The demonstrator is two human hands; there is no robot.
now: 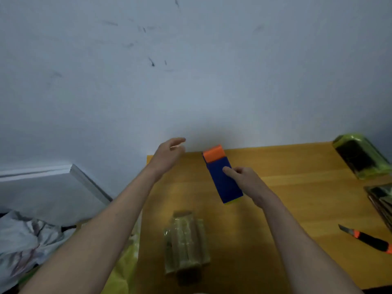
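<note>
A wrapped bundle (186,242) lies nearest on the desk (297,187). Beyond it the right grip (246,181) pinches a blue box (222,185) over mid-desk. The left grip (167,155) hovers beside, fingers relaxed.

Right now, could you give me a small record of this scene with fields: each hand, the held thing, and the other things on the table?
left hand: left hand raised over the far table edge, fingers straight, holds nothing
right hand: right hand grips the blue box, thumb on its face
held thing: blue box with an orange far end; lifted or resting, cannot tell
surface: wooden table
near centre: plastic-wrapped bundle
right side: utility knife, blade out
far right: green-wrapped pack
</note>
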